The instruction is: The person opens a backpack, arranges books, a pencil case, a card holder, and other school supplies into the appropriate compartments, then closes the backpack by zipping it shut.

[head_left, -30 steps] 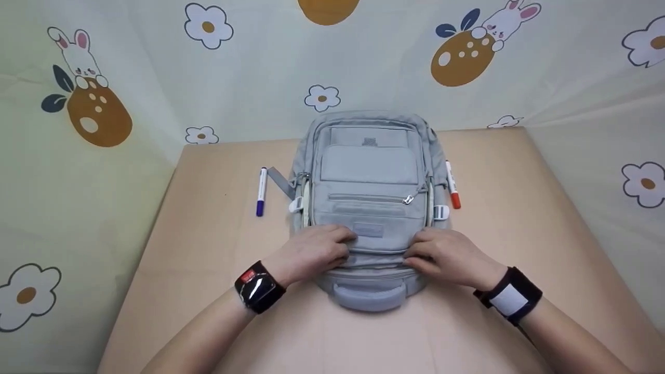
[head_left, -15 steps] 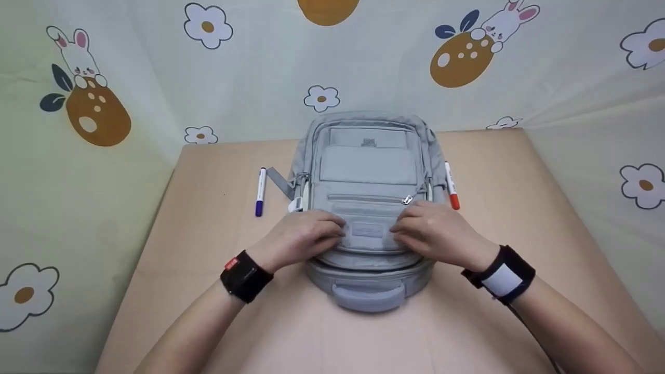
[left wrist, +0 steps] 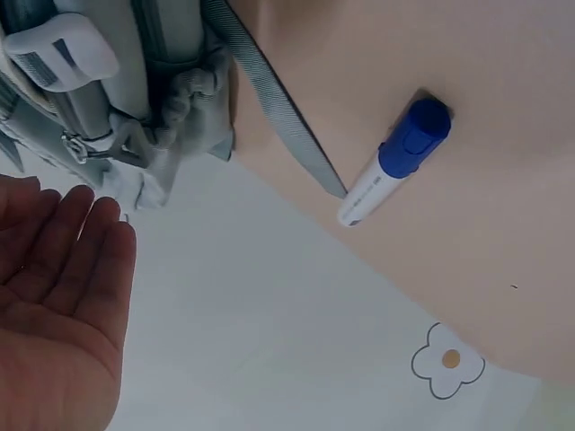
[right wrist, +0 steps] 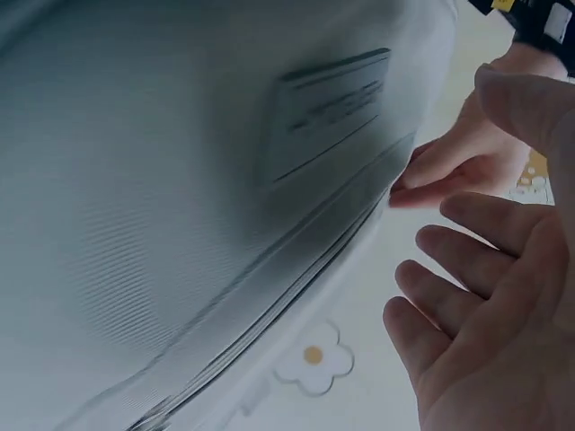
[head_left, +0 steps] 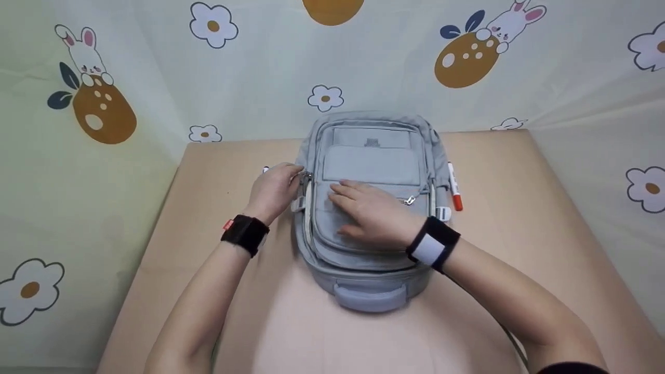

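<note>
A grey backpack (head_left: 371, 165) lies on its back with its handle (head_left: 370, 297) towards me. Its main zip gapes along the left side. My left hand (head_left: 275, 189) is at that side, fingertips close to a metal zip pull (left wrist: 75, 147). In the left wrist view its fingers are nearly straight and the pull is free of them. My right hand (head_left: 375, 215) hovers over the front panel, fingers extended and spread, holding nothing. From the right wrist, the label patch (right wrist: 331, 115) and a front zip show close up.
A blue-capped marker (left wrist: 395, 162) lies left of the backpack beside a loose grey strap (left wrist: 278, 108), mostly hidden by my left hand in the head view. A red-capped marker (head_left: 455, 187) lies on the right. A patterned cloth (head_left: 260, 78) stands behind the table (head_left: 228, 161).
Both hands have left the lower front of the backpack. The left has moved up to the left-side zip pull; the right has moved left and up across the front panel.
</note>
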`<state>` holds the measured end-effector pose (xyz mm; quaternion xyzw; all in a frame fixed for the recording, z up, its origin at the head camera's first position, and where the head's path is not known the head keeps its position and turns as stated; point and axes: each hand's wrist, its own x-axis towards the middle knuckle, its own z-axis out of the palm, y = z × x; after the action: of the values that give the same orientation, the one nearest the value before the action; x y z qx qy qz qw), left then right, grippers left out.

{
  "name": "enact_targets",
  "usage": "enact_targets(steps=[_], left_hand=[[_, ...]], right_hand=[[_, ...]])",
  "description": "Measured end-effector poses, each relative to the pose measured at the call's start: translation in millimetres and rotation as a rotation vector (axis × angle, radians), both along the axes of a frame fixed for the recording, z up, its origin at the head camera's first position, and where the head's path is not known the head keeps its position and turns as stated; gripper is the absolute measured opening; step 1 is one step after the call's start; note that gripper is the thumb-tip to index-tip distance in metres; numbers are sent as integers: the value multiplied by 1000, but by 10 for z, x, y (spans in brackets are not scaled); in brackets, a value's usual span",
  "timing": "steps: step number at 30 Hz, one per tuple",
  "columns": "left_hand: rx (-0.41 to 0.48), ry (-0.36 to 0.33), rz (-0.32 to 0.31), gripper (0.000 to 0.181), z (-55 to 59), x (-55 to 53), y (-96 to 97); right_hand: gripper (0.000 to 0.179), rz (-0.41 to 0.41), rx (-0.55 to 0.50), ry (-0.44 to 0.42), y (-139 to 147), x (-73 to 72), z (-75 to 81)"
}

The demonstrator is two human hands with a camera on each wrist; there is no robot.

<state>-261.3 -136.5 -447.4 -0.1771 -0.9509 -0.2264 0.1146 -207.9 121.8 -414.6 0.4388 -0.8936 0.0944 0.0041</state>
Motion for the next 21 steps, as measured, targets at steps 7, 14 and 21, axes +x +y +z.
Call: enact_targets(steps=[7, 14, 21], left_hand=[[-56, -55, -28, 31, -83, -144, 84], [-92, -18, -40, 16, -75, -208, 151], [-41, -58, -21, 14, -80, -209, 127]], right_hand=[[80, 23, 128, 3, -393, -153, -54], [66, 38, 178, 17, -457, -189, -121], [58, 16, 238, 75, -492, -170, -168]])
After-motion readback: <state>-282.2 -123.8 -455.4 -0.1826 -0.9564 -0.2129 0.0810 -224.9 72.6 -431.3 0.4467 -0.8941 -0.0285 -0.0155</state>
